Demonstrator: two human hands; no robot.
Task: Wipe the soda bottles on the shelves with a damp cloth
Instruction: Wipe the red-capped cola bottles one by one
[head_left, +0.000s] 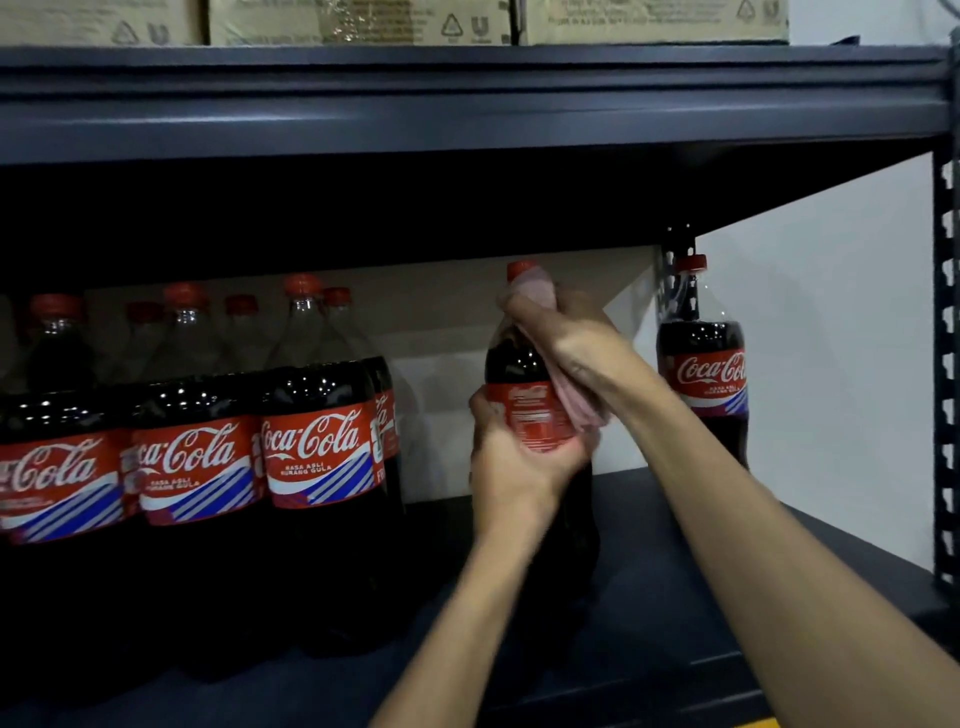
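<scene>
Mid-wipe on one bottle (514, 364): fingers of left hand (511, 462) curl round its label (535, 415), those of right hand (566, 338) clamp the cloth (579, 402) below its cap (519, 270); other bottles (317, 441) on the shelf (675, 571) apparently pending.

left hand (511, 467) grips the red label band of an upright soda bottle (511, 364); right hand (566, 338) wraps a pink cloth (579, 402) round its neck and shoulder. bottle row (197, 457) at 9 o'clock of it, single bottle (709, 384) at 3 o'clock, cartons (358, 21) at 12 o'clock overhead.
</scene>
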